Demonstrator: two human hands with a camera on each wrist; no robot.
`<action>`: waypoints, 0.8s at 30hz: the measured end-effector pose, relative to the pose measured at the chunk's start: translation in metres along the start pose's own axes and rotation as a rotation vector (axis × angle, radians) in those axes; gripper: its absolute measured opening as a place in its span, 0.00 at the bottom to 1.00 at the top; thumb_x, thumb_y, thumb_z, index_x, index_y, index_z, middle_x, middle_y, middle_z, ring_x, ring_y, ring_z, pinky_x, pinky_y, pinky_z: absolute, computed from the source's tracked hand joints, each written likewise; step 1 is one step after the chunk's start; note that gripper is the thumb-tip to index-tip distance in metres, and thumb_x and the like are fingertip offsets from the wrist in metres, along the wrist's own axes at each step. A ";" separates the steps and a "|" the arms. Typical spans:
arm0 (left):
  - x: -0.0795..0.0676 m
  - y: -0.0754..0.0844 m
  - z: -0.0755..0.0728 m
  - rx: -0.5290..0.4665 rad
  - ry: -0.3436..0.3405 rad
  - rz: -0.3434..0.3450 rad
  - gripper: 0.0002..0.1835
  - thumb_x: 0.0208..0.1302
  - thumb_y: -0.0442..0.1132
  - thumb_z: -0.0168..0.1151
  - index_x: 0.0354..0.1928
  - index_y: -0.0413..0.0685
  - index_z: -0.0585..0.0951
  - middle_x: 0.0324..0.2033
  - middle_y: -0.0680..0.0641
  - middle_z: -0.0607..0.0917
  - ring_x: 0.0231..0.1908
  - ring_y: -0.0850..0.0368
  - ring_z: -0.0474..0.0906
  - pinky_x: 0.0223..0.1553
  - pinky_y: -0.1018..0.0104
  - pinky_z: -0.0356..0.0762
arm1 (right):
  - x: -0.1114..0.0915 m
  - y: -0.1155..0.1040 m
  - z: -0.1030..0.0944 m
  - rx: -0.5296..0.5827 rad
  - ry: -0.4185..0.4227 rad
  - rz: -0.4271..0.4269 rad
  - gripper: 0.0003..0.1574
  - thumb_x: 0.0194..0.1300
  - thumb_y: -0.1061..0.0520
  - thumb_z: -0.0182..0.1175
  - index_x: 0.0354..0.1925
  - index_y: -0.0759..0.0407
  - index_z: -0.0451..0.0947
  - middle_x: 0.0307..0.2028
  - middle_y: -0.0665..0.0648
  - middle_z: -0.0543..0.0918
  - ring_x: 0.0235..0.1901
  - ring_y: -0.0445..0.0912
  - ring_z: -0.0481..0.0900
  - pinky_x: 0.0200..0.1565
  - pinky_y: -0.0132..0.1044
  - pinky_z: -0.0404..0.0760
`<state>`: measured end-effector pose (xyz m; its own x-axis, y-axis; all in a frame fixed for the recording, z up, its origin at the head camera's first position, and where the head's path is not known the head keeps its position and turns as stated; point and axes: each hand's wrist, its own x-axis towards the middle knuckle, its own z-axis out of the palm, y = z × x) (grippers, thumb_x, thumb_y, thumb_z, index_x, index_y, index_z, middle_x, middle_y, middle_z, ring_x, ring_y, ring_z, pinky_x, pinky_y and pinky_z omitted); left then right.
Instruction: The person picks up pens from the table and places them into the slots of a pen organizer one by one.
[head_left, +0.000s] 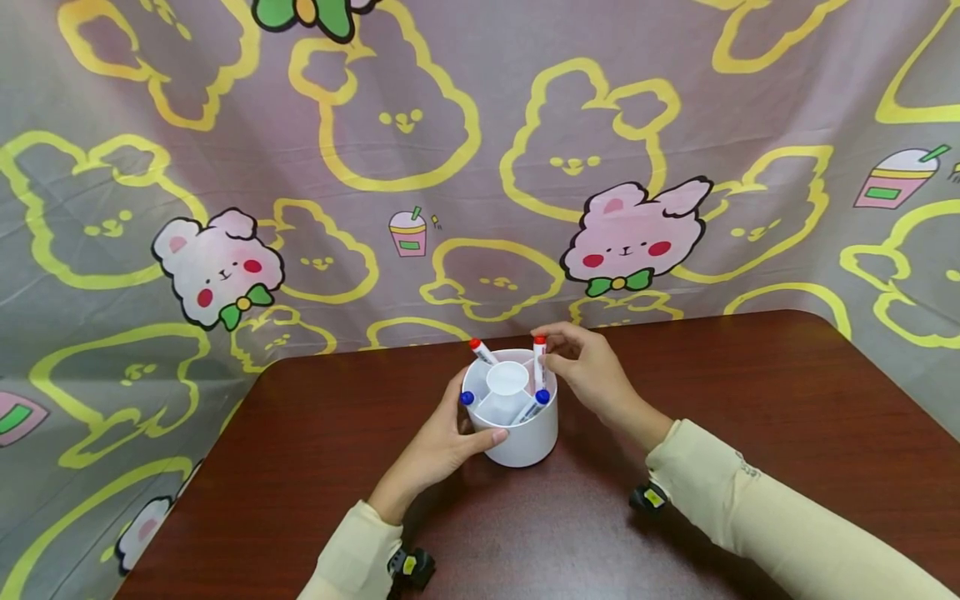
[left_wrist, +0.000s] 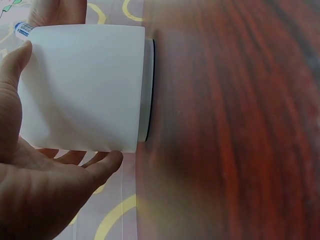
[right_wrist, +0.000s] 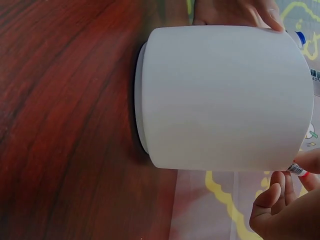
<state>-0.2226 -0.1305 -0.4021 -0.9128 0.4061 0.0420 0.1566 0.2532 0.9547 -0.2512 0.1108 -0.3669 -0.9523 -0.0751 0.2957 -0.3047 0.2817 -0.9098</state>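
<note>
A round white pen holder (head_left: 517, 446) with inner compartments and a round middle cup stands on the table. My left hand (head_left: 435, 450) grips its left side, thumb at the front and fingers around the far side. With thumb and fingertips, my right hand (head_left: 596, 375) pinches a white marker with a red end (head_left: 540, 367), upright at the holder's right rim. Another red-ended marker (head_left: 482, 351) leans at the back left. One blue-ended marker (head_left: 537, 404) leans at the front right, and a blue marker end (head_left: 467, 398) shows at the left rim. The right wrist view shows the pinched marker's barcode.
The dark red-brown wooden table (head_left: 300, 492) extends around the holder. Behind it hangs a curtain (head_left: 480, 217) printed with cartoon animals and drink cups. Small black devices (head_left: 412, 568) sit under both cuffs.
</note>
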 end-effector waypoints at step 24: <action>-0.002 0.000 -0.001 -0.001 -0.005 0.008 0.54 0.65 0.36 0.75 0.83 0.55 0.49 0.76 0.42 0.66 0.73 0.41 0.68 0.72 0.43 0.72 | -0.004 0.003 -0.009 0.033 -0.001 0.068 0.23 0.72 0.64 0.63 0.64 0.64 0.79 0.46 0.66 0.84 0.41 0.49 0.79 0.39 0.30 0.79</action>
<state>-0.2209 -0.1327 -0.4013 -0.9096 0.4126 0.0477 0.1633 0.2496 0.9545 -0.2479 0.1205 -0.3684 -0.9708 -0.0581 0.2327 -0.2398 0.2542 -0.9369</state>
